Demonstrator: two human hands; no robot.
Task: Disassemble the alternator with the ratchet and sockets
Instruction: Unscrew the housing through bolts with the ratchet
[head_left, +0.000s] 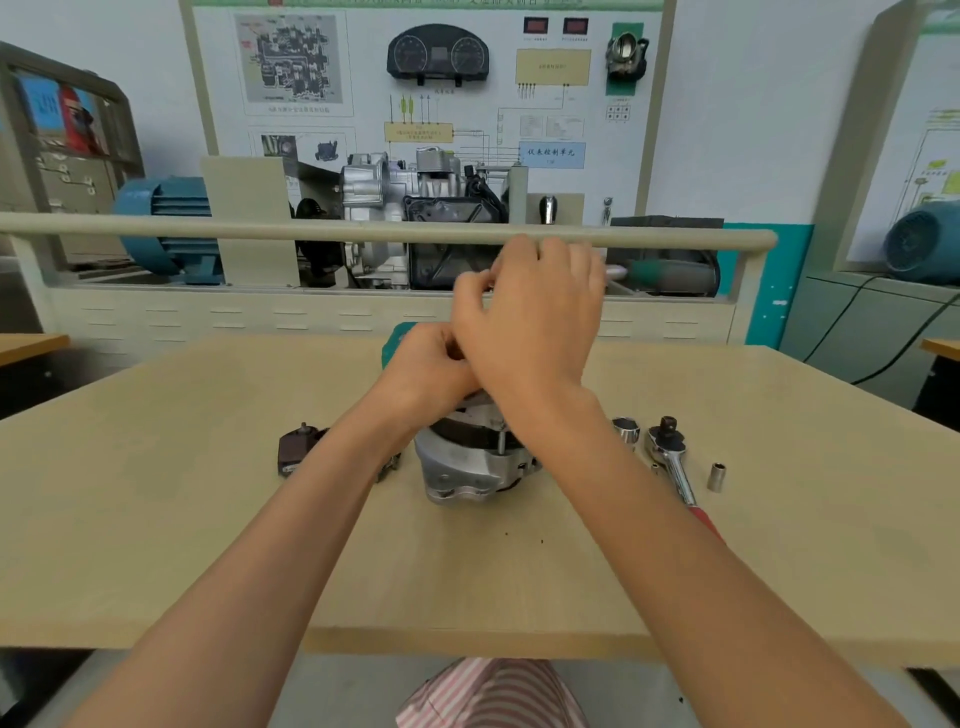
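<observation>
Alternator (470, 462) stood on the worktop (156, 519), partly hidden under both forearms. Disassembly looked partly done: a dark part (296, 449) already lay to its left, though the silver housing with its dark middle band appeared joined, with one long bolt upright at its side. The ratchet (672, 460) lay unused at the right between a large socket (626, 431) and a small socket (716, 475). The left hand (423, 364) and right hand (535, 317) were raised above it, touching, fingers curled; whether they pinched anything I cannot tell.
</observation>
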